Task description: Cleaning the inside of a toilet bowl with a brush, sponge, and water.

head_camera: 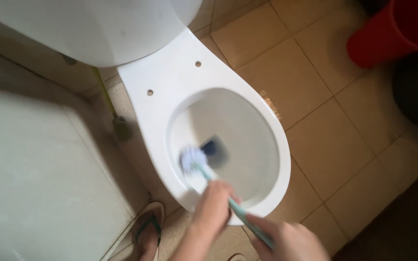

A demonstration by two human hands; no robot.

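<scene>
Left hand: the left hand (214,205) is wrapped round the pale teal handle of the toilet brush (197,162), the grip lower down the shaft, just over the front rim of the bowl.
Right hand: the right hand (291,241) is closed on the upper end of the same handle, near the bottom edge of the view, just beside the left hand.
Toilet brush: its white bristle head sits inside the bowl, against the left inner wall; it is blurred, so whether it touches the porcelain is hard to tell.
Toilet bowl: the white toilet bowl (170,82) has no seat, with two bare mounting holes behind the opening; a dark patch lies at the drain beside the brush head.
Cistern: a white cistern (97,29) stands at the top left.
Floor: beige floor tiles (344,145) surround the bowl.
Foot: a foot in a flip-flop (148,229) rests left of the bowl.
Bucket: a red bucket (397,29) stands at the top right, well apart from the hands.
</scene>
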